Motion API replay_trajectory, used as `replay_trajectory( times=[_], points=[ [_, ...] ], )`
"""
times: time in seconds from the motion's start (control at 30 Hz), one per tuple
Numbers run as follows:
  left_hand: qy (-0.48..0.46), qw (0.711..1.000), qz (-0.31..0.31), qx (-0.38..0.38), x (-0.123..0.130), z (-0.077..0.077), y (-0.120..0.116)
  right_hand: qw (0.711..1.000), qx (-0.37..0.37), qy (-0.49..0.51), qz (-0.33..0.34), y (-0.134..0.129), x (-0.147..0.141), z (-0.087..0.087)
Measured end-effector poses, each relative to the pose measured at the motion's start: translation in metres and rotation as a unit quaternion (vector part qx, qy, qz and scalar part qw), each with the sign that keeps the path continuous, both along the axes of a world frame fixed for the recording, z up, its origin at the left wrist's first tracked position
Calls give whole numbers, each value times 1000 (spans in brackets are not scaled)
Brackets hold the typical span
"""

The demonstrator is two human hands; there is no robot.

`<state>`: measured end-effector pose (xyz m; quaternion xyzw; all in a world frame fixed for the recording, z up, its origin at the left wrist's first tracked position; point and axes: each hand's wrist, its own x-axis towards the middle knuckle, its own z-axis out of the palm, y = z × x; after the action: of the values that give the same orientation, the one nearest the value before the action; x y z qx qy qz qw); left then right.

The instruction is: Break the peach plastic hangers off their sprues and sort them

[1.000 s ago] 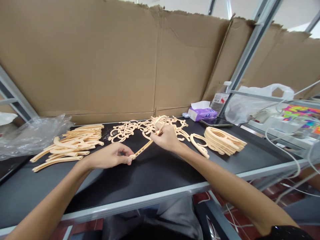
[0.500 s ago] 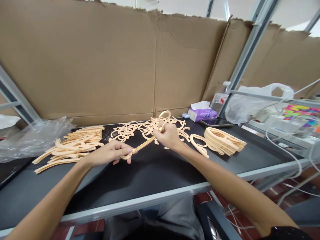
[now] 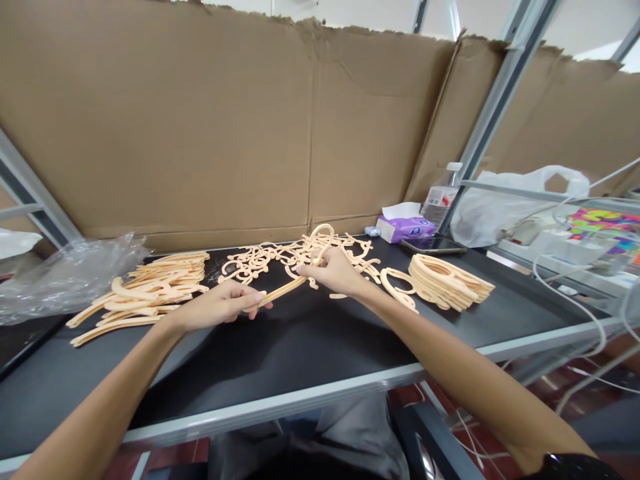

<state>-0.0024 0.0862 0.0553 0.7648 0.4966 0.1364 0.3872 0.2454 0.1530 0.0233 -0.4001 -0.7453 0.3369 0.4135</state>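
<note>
Above the black tabletop, both hands hold one long cream-coloured piece with a looped end. My left hand pinches its lower left end between thumb and fingers. Near the loop, my right hand is closed round the upper part, and the loop sticks up past the fingers. Behind the hands lies a loose pile of small curved cream pieces. Long curved strips are heaped to the left. At the right stands a stack of looped pieces, with a single looped piece beside it.
Cardboard walls off the back of the table. Crumpled clear plastic lies at far left. A purple tissue pack, a phone and a bottle are at back right. White cables hang at the right edge.
The right hand has shifted slightly left and down with the looped end. The piece has turned in the fingers, and its left end is now more covered by the left hand.
</note>
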Motion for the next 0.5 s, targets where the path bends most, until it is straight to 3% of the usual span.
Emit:
replay_trajectory(
  times=[0.3, 0.5],
  points=[
    [1, 1000, -8, -4, 1, -2, 0, 989, 53, -14, -138, 0, -10, -7],
    [-10, 1000, -1, -12, 1, 3, -2, 987, 40, -13, -158, 2, -6, -3]
  ],
)
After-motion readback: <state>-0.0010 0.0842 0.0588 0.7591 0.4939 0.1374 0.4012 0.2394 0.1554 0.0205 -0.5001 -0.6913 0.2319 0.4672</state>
